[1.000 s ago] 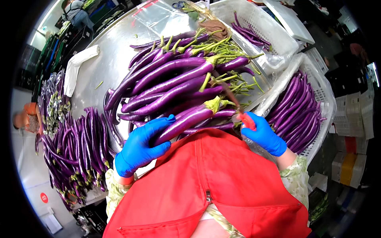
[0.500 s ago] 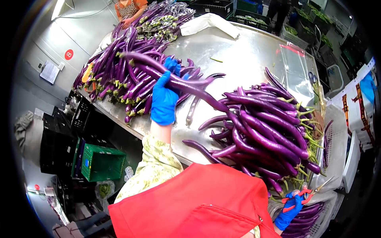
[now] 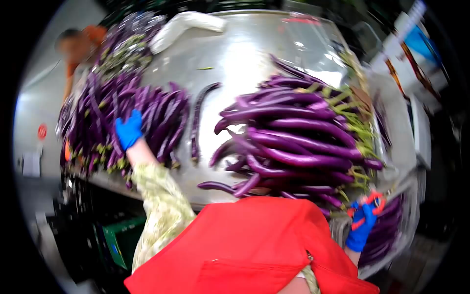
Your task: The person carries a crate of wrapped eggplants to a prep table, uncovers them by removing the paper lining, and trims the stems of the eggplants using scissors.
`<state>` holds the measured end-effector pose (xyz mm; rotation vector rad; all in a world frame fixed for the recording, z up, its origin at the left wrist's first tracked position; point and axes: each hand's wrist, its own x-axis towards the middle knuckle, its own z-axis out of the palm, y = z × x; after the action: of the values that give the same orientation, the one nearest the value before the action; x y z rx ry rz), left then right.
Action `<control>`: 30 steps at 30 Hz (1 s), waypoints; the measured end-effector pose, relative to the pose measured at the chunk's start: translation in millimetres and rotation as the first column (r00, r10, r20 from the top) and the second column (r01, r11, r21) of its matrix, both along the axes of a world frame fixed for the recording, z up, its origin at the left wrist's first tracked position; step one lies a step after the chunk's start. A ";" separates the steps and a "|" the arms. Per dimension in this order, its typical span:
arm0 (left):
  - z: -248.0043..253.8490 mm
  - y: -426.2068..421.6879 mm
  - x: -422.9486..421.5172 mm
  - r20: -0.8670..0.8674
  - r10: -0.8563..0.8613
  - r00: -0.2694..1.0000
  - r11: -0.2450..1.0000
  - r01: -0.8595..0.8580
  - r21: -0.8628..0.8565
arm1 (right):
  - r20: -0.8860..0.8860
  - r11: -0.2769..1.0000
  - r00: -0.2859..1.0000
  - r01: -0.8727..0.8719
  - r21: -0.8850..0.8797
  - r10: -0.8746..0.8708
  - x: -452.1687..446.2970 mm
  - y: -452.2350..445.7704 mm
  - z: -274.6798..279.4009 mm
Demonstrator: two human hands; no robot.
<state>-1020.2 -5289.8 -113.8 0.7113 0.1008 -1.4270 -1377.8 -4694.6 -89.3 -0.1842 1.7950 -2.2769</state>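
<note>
My left hand (image 3: 129, 129), in a blue glove, rests on the left pile of eggplants (image 3: 161, 115), its fingers apart. In my gloved right hand (image 3: 362, 226) are red-handled scissors (image 3: 376, 202), held at the right front edge of the table. Beside them lies a large heap of purple eggplants (image 3: 298, 142), most with their green stems toward the right. A single dark eggplant (image 3: 198, 117) lies between the two piles. Under my right hand, a lined crate holds more eggplants (image 3: 387, 230).
The metal table (image 3: 235, 59) bears a white sleeve-like item (image 3: 186, 27) and bagged eggplants (image 3: 129, 54) at the back left. A co-worker in orange (image 3: 81, 46) stands beyond. A white crate (image 3: 399, 127) is on the right, a green crate (image 3: 122, 240) below left.
My left hand has moved left onto the left pile and let go of the eggplants it held half a second ago. My right hand still holds the scissors. The view has shifted.
</note>
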 end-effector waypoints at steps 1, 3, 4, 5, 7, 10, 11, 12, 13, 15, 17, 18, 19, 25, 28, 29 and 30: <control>16.5 17.2 -18.3 0.019 -0.088 0.996 0.995 0.088 -0.045 | 0.070 0.999 0.996 -0.051 -0.013 0.052 -9.4 13.7 -14.5; 21.9 31.0 -53.7 0.236 -0.361 0.902 0.779 0.431 -0.456 | 0.060 0.999 0.998 -0.031 -0.039 0.033 -12.2 13.6 -19.6; 51.6 59.2 -92.4 0.388 -0.432 0.814 0.661 0.579 -0.478 | 0.039 0.999 0.999 -0.028 -0.045 0.030 -13.5 11.1 -16.7; 85.8 102.3 -138.1 0.535 -0.470 0.702 0.525 0.709 -0.470 | 0.022 0.998 0.999 -0.029 -0.049 0.030 -13.0 11.0 -15.1; 118.9 154.3 -207.2 0.930 -0.260 0.260 0.226 0.953 -0.204 | 0.054 0.996 0.998 -0.018 -0.082 0.022 -11.6 14.7 -16.3; 116.1 198.3 -279.0 0.978 0.104 -0.180 -0.194 0.961 0.197 | 0.069 0.998 0.997 0.032 -0.053 -0.028 -7.6 25.1 -26.9; 99.6 200.7 -297.4 0.926 0.259 -0.275 -0.225 0.915 0.334 | 0.067 0.998 0.997 0.037 -0.042 -0.034 -6.2 28.7 -29.0; 101.0 209.7 -311.0 0.856 0.313 -0.413 -0.206 0.850 0.485 | 0.062 0.998 0.997 0.051 -0.044 -0.048 -4.3 33.8 -32.8; 102.5 215.7 -323.2 0.760 0.365 -0.538 -0.177 0.762 0.623 | 0.059 0.997 0.996 0.067 -0.046 -0.064 -1.8 39.9 -37.0; 88.3 192.2 -335.2 0.785 0.240 -0.571 -0.221 0.756 0.617 | 0.074 0.991 0.990 0.125 -0.048 -0.122 2.7 47.2 -42.3; 92.7 175.8 -339.2 0.806 0.096 -0.584 -0.374 0.729 0.573 | 0.118 0.977 0.973 0.207 -0.042 -0.201 5.7 52.1 -41.1; 104.5 178.9 -340.9 0.751 0.075 -0.656 -0.372 0.680 0.631 | 0.135 0.975 0.967 0.220 -0.031 -0.214 5.6 55.4 -43.9; 112.4 187.2 -343.1 0.740 0.144 -0.657 -0.363 0.661 0.657 | 0.150 0.969 0.960 0.244 -0.048 -0.235 3.8 55.4 -46.2; 138.1 200.3 -384.2 0.867 0.034 -0.497 -0.384 0.794 0.471 | 0.214 0.959 0.938 0.284 -0.021 -0.273 -6.2 46.0 -40.6; 140.4 207.0 -443.4 0.890 0.131 -0.437 -0.373 0.810 0.453 | 0.178 0.973 0.957 0.229 0.023 -0.229 -12.2 43.0 -39.3; 124.9 208.5 -463.5 0.876 0.225 -0.427 -0.351 0.803 0.482 | 0.187 0.973 0.955 0.229 0.029 -0.230 -13.8 42.2 -39.1; 112.7 216.7 -477.7 0.859 0.307 -0.411 -0.325 0.803 0.500 | 0.196 0.972 0.952 0.232 0.031 -0.233 -14.2 41.6 -39.5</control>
<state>-1497.9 -5073.1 -1.2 0.2918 -2.9941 -1.3875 -1391.9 -4652.9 -128.8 0.2625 1.8023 -2.3446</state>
